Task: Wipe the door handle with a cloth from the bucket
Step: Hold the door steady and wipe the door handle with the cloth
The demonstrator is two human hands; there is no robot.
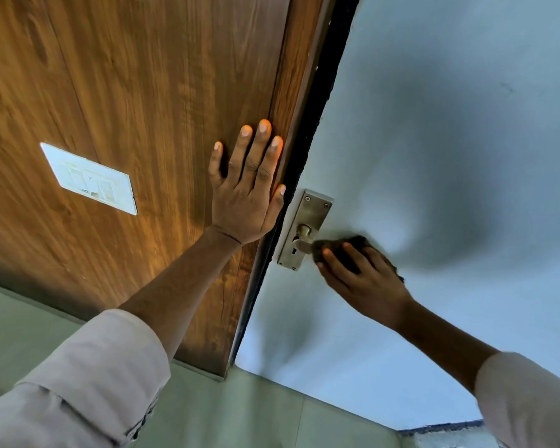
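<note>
- Left sleeve point(88, 379) at 7 o'clock; left hand point(246, 202) flat, fingers spread, on wood panel point(126, 92).
- Right hand point(362, 279) at 4 o'clock, fingers curled around dark cloth point(337, 245) over handle point(303, 244).

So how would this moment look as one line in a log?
step: wiping handle | right hand: presses dark cloth on door handle | left hand: flat on wooden panel | bucket: not in view

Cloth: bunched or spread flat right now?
Bunched. The dark cloth is wadded under the right hand, wrapped over the handle lever; no flat edges show.
</note>
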